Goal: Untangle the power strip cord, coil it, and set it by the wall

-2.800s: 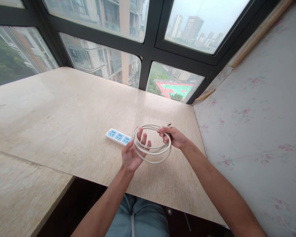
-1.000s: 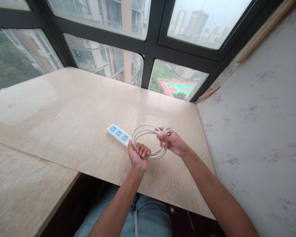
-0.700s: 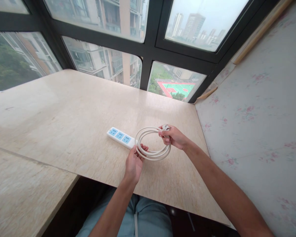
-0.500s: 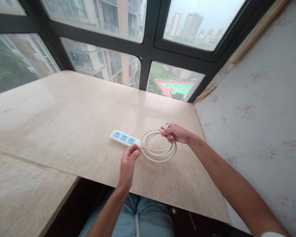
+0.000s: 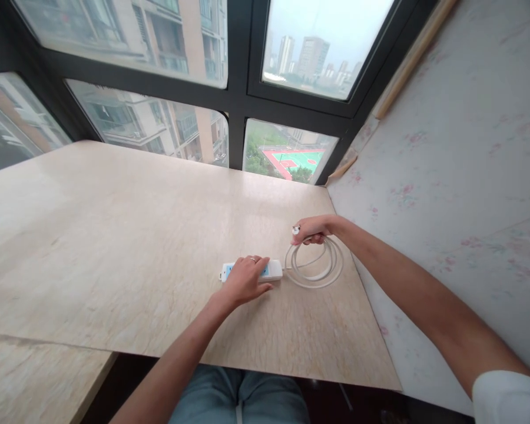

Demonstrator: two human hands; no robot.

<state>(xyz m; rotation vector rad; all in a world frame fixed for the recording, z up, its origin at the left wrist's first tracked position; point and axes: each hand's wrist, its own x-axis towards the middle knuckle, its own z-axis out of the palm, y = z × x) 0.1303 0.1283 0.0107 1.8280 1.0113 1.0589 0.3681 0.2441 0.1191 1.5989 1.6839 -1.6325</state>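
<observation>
A white power strip [image 5: 274, 270] with blue socket panels lies on the stone-look counter. My left hand [image 5: 245, 279] covers much of it, fingers over the top and far side, thumb along the near side. Several sockets are hidden under that hand. From the strip's right end runs a white cord [image 5: 314, 287], wound in loose loops. My right hand [image 5: 312, 229] is closed around the top of the loops and holds them just off to the right of the strip. The plug [image 5: 296, 230] sticks out beside its thumb, prongs up.
The counter [image 5: 115, 253] spreads left and back to the dark window frame [image 5: 236, 135]. A flower-patterned wall [image 5: 446, 206] rises close beside my right arm. My legs [image 5: 242, 394] are below the counter's front edge, and a lower slab [image 5: 30, 377] sits at the front left.
My left hand has come down onto the power strip, which now lies straighter, turned relative to the counter edge. The coiled cord in my right hand has shifted right. The view has turned rightward.
</observation>
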